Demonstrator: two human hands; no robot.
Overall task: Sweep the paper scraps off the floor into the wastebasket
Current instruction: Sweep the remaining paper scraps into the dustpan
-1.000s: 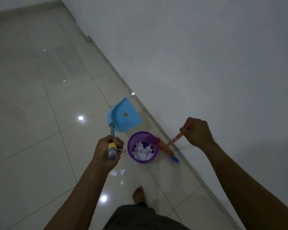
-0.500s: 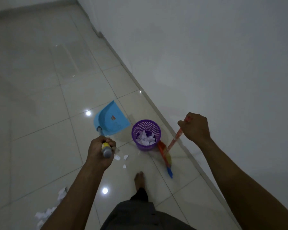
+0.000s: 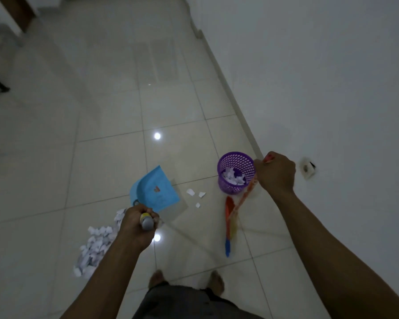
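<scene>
Purple plastic marks the wastebasket (image 3: 227, 188), which stands on the tiled floor (image 3: 111, 162) near the wall, partly filled with white scraps. The left hand (image 3: 137, 223) is clamped round the handle top of the blue dustpan (image 3: 156, 192). The right hand (image 3: 275, 174) grips the stick of the broom (image 3: 229, 223) beside the basket's rim. A big pile of paper scraps (image 3: 93, 246) lies by the left forearm, and three loose scraps (image 3: 195, 196) lie between pan and basket. The step in hand looks like lining up another load. Next, the pan's lip must sit flat by the pile so the broom can brush the paper in.
</scene>
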